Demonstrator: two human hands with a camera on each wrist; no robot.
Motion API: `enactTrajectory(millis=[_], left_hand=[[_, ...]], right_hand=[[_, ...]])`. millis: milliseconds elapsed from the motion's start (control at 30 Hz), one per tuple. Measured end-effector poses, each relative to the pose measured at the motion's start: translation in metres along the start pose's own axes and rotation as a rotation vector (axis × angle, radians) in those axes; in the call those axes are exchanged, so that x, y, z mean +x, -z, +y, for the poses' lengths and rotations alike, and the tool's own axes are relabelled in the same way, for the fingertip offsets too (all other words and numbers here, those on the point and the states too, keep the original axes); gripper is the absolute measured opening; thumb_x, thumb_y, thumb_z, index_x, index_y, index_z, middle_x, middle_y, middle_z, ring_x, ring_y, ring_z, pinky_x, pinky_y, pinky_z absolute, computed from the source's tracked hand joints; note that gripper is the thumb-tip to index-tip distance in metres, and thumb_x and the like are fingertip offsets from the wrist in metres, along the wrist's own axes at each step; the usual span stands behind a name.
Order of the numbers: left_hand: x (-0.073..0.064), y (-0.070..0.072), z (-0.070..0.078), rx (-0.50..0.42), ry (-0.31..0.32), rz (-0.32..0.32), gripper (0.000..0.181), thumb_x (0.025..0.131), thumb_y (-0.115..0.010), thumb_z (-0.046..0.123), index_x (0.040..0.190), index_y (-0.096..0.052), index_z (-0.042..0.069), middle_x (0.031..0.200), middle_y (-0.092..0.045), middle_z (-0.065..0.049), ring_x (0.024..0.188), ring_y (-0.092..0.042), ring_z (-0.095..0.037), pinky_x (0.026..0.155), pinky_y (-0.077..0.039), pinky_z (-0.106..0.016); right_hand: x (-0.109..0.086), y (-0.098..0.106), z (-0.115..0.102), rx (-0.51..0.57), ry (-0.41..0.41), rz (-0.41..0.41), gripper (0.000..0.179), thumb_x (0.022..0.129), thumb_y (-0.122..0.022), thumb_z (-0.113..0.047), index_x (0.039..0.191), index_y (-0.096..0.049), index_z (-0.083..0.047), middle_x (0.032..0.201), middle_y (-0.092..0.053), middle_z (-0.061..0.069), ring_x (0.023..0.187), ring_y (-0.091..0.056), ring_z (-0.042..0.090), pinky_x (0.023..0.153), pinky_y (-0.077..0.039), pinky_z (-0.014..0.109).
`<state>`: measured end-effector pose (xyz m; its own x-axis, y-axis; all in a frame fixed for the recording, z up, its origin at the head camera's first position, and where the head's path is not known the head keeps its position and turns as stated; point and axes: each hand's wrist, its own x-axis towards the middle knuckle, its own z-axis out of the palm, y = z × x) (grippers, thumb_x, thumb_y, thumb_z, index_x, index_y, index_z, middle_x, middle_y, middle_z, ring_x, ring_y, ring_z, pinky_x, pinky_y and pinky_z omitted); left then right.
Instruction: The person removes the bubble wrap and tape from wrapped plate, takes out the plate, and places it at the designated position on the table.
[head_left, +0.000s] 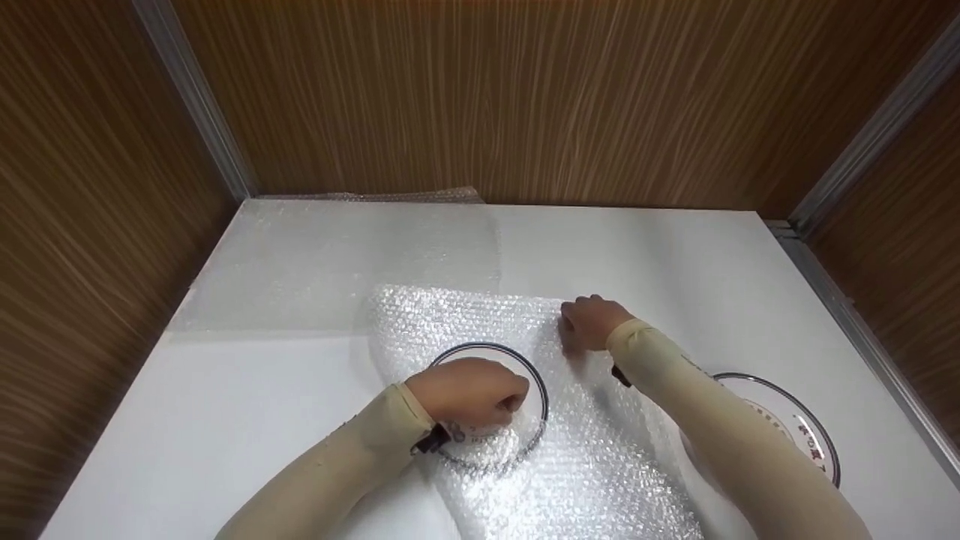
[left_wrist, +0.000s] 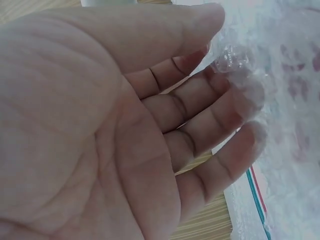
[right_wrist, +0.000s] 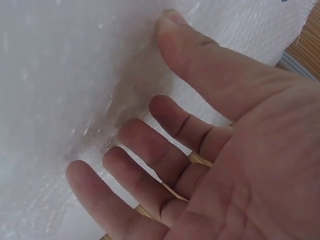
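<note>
A sheet of bubble wrap (head_left: 577, 472) lies on the white table, and a round white plate (head_left: 534, 412) with a dark rim sits on it. Bubble wrap covers the plate's near part. Over the plate, my left hand (head_left: 469, 390) pinches an edge of the wrap; in the left wrist view the film (left_wrist: 235, 60) shows between thumb and fingers. My right hand (head_left: 596, 322) is at the sheet's far right corner. In the right wrist view its thumb and loosely bent fingers touch the wrap (right_wrist: 60, 100) with gaps between them.
A second dark-rimmed plate (head_left: 814, 420) with red lettering stands at the right, partly hidden by my right forearm. Another bubble wrap sheet (head_left: 300, 262) lies flat at the back left. Wood-grain panels (head_left: 480, 97) enclose the white table (head_left: 187, 420) at the back and sides.
</note>
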<state>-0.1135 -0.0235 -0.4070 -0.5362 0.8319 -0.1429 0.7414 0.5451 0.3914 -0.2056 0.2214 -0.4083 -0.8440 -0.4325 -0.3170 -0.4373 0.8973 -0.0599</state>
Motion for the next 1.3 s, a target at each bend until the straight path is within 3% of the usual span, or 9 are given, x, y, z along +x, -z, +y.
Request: enactTrajectory(millis=[267, 367, 567, 800, 933, 1300], left_hand=[[0.002, -0.002, 0.001, -0.013, -0.004, 0.002, 0.012, 0.092, -0.065, 0.011, 0.088, -0.059, 0.021, 0.077, -0.056, 0.011, 0.068, -0.052, -0.008, 0.065, -0.044, -0.023], [0.005, -0.004, 0.001, -0.002, -0.009, -0.001, 0.008, 0.093, -0.063, 0.013, 0.096, -0.065, 0.020, 0.080, -0.060, 0.011, 0.072, -0.056, -0.008, 0.068, -0.046, -0.023], [0.011, -0.004, 0.004, 0.020, -0.031, -0.032, 0.019, 0.097, -0.065, 0.020, 0.115, -0.073, 0.020, 0.091, -0.070, 0.009, 0.087, -0.065, -0.008, 0.081, -0.052, -0.025], [0.012, -0.002, 0.005, 0.002, -0.068, -0.025, 0.005, 0.097, -0.067, 0.019, 0.098, -0.072, 0.018, 0.084, -0.064, 0.010, 0.077, -0.058, -0.006, 0.073, -0.048, -0.022], [0.007, 0.001, 0.006, 0.000, -0.069, -0.009, 0.010, 0.098, -0.064, 0.019, 0.089, -0.067, 0.020, 0.080, -0.059, 0.012, 0.073, -0.054, -0.007, 0.070, -0.045, -0.022], [-0.007, 0.012, 0.012, 0.024, -0.091, -0.006, 0.010, 0.103, -0.059, 0.023, 0.094, -0.064, 0.020, 0.080, -0.056, 0.011, 0.074, -0.052, -0.007, 0.069, -0.043, -0.021]], right_hand=[[0.000, 0.000, 0.001, 0.009, -0.010, -0.008, 0.026, 0.085, -0.080, -0.023, 0.095, -0.061, -0.008, 0.090, -0.060, 0.010, 0.090, -0.058, 0.032, 0.079, -0.053, 0.050], [0.000, 0.001, 0.002, 0.021, -0.029, -0.028, 0.026, 0.085, -0.080, -0.025, 0.095, -0.061, -0.009, 0.091, -0.060, 0.009, 0.090, -0.057, 0.032, 0.080, -0.052, 0.049], [0.001, 0.000, 0.003, 0.030, -0.040, -0.035, 0.026, 0.086, -0.078, -0.026, 0.096, -0.062, -0.009, 0.092, -0.060, 0.008, 0.089, -0.055, 0.029, 0.078, -0.051, 0.048], [0.000, 0.001, 0.003, 0.015, -0.026, -0.015, 0.024, 0.085, -0.077, -0.024, 0.095, -0.062, -0.008, 0.091, -0.061, 0.010, 0.088, -0.057, 0.031, 0.077, -0.052, 0.050], [0.000, 0.002, 0.001, 0.011, -0.028, -0.012, 0.022, 0.090, -0.074, -0.023, 0.098, -0.063, -0.007, 0.093, -0.061, 0.011, 0.091, -0.058, 0.033, 0.079, -0.053, 0.051], [-0.001, 0.001, 0.001, 0.013, -0.018, -0.011, 0.025, 0.090, -0.075, -0.023, 0.101, -0.062, -0.004, 0.094, -0.061, 0.014, 0.092, -0.058, 0.035, 0.080, -0.053, 0.053]])
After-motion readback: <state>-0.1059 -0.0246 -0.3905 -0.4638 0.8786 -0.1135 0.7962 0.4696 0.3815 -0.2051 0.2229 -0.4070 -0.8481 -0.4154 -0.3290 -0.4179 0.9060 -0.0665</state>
